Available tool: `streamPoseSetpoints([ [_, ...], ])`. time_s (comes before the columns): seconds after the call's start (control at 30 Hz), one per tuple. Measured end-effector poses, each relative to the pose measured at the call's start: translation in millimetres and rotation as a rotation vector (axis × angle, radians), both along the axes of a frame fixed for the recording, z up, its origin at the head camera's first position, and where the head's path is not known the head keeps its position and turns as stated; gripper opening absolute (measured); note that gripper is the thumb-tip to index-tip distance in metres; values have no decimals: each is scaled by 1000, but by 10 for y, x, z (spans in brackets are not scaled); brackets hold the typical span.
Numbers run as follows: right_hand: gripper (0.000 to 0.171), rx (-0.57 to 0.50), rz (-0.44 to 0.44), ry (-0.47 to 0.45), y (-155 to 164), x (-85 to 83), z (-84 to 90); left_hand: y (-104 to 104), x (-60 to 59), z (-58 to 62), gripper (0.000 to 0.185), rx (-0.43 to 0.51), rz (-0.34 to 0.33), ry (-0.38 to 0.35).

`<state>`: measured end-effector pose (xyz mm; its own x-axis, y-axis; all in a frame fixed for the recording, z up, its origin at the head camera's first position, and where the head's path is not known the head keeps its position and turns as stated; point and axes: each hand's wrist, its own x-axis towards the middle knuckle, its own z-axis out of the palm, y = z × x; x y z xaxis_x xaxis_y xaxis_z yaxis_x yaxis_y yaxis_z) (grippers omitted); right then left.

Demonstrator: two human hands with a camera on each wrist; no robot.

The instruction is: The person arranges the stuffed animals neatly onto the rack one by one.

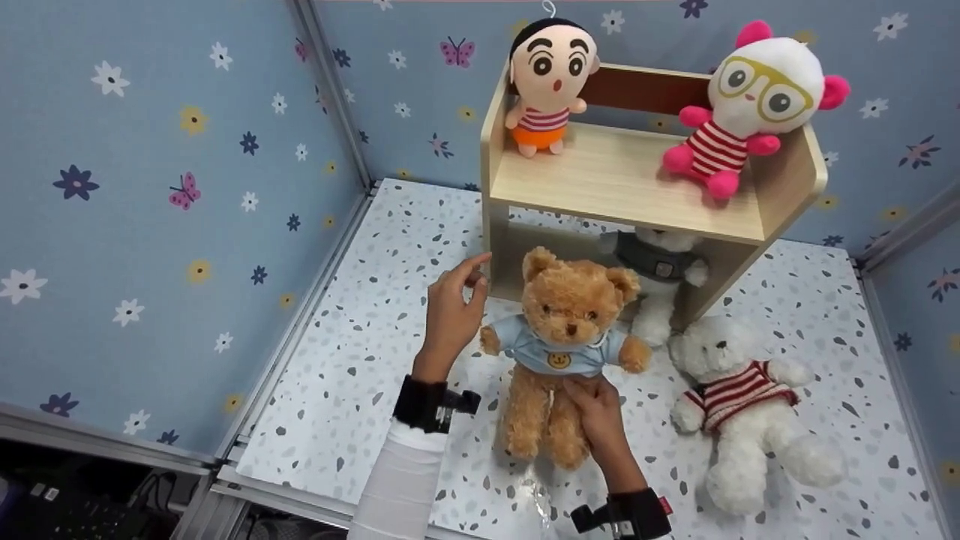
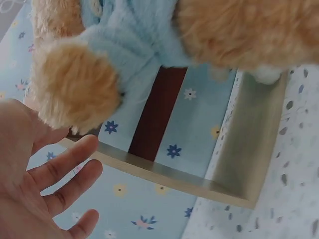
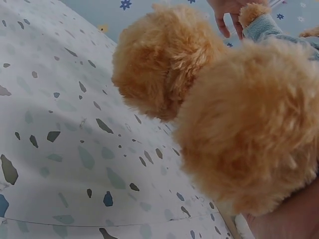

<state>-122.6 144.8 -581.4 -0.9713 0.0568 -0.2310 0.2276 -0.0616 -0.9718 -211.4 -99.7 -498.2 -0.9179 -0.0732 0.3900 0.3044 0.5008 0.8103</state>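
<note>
A brown teddy bear (image 1: 571, 307) in a light blue top faces the head camera in front of a wooden shelf (image 1: 622, 172). My right hand (image 1: 600, 412) holds it low on the body, by the top of one leg; in the right wrist view its furry feet (image 3: 249, 129) hide most of that hand. My left hand (image 1: 456, 304) is raised beside the bear's paw on the left, fingers loosely extended and holding nothing. The left wrist view shows those fingers (image 2: 67, 164) spread just below the paw (image 2: 79, 87).
On the upper shelf sit a black-haired doll (image 1: 551, 90) and a pink-and-white plush (image 1: 757, 105). A white bear in a dark top (image 1: 652, 259) sits in the lower compartment. Another white bear in red stripes (image 1: 750, 405) lies at the right on the speckled tabletop (image 1: 330, 360).
</note>
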Motion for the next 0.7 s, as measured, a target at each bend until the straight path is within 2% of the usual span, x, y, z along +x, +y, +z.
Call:
streamPoseSetpoints([
  [0.13, 23, 8, -17, -14, 33, -2, 5, 30, -158, 123, 47, -110, 23, 40],
  [0.33, 30, 15, -24, -24, 55, 1, 28, 83, -357, 226, 60, -200, 37, 3],
  [0.57, 30, -21, -23, -22, 49, 16, 37, 106, -564, 306, 69, -403, 106, -19],
  [0.7, 30, -8, -22, -14, 55, 21, 32, 129, -661, 350, 71, -472, 148, -36],
])
